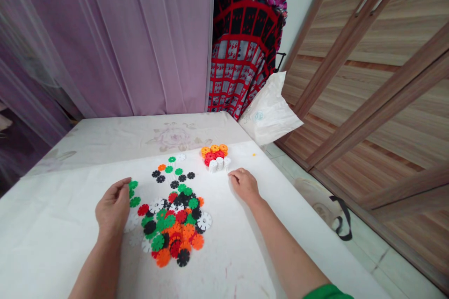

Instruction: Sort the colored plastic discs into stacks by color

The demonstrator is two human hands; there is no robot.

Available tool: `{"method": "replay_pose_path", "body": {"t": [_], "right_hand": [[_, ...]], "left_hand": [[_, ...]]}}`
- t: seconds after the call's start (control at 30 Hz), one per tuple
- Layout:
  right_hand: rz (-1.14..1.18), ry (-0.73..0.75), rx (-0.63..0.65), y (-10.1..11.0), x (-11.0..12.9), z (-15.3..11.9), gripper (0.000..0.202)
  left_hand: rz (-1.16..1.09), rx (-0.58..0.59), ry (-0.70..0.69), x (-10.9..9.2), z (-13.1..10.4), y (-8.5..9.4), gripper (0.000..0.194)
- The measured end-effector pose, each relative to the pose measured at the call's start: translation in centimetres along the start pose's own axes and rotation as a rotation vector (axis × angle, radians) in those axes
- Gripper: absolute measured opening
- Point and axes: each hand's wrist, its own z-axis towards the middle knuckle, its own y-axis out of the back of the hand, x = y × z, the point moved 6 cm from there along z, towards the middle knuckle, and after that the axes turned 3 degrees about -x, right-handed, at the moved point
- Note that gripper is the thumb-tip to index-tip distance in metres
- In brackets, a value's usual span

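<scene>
My left hand (114, 201) is at the left of the white sheet, fingers pinched together at the edge of a green interlocking disc (133, 184). Two more green discs (134, 202) lie just below that one. My right hand (244, 184) rests on the table with thumb and fingers drawn together; whatever may be between them is hidden. Just beyond its fingertips stand short stacks of white discs (220, 164), with red stacks (210, 158) and orange stacks (214, 149) behind them. Between my hands spreads a mixed pile of notched discs (175, 226) in green, red, orange, black and white.
Loose black discs (160, 179) and green discs (169, 169) lie beyond the pile. A flowered cloth (171, 138) covers the table's far end. A white bag (268, 112) stands at the right edge. Purple curtains (140, 37) hang behind, and a wooden wardrobe (379, 79) is at right.
</scene>
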Motion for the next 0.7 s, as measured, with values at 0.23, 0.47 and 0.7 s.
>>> {"method": "replay_pose_path", "body": {"t": [0.23,0.47,0.7], "right_hand": [[-0.05,-0.004,0.052,0.1,0.1,1.9,0.031],[-0.035,-0.045,0.026,-0.1,-0.1,2.1,0.031],[-0.037,-0.058,0.037,0.0,0.0,2.2,0.031]], "left_hand": [[-0.015,0.005,-0.012,0.3,0.2,-0.1,0.04],[-0.017,0.001,0.013,0.0,0.0,0.0,0.04],[-0.016,0.008,0.023,-0.2,-0.1,-0.2,0.041]]}}
